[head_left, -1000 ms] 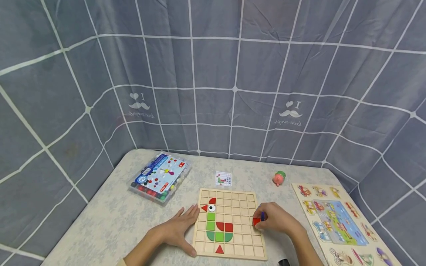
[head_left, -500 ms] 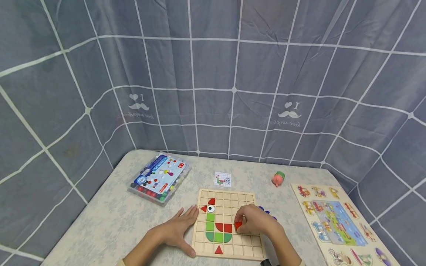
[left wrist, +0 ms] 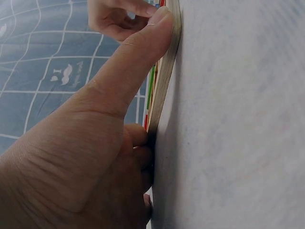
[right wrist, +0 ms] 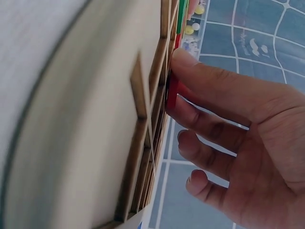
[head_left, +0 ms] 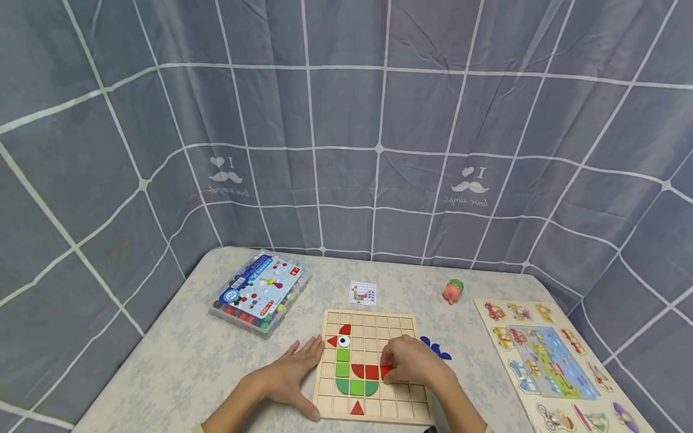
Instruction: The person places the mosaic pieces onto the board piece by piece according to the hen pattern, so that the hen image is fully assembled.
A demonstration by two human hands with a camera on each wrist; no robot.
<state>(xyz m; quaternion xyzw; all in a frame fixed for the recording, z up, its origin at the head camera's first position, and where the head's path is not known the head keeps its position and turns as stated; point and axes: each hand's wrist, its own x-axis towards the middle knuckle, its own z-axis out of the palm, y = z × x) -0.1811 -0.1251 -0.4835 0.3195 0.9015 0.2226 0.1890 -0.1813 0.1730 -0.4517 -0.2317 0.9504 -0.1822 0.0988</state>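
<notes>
Head view: pinching a red piece [head_left: 385,371] between thumb and fingers of the right hand [head_left: 410,359], over the wooden grid board [head_left: 397,412], just right of a red square tile [head_left: 372,372] and in the same row. Resting the left hand [head_left: 292,379] against the board's left edge, with thumb spread wide from straight fingers. Showing green square tiles [head_left: 343,355] and a round eye tile [head_left: 344,341] in the left part of the board, dark blue pieces [head_left: 435,347] beside its right edge, and a small pattern card [head_left: 362,293] beyond its far edge.

Left wrist view: laying the thumb against the board's edge.

Right wrist view: gripping the red piece narrowly, seen edge-on, with remaining fingers loosely curled. Cannot tell whether fully seated in a cell.
</notes>
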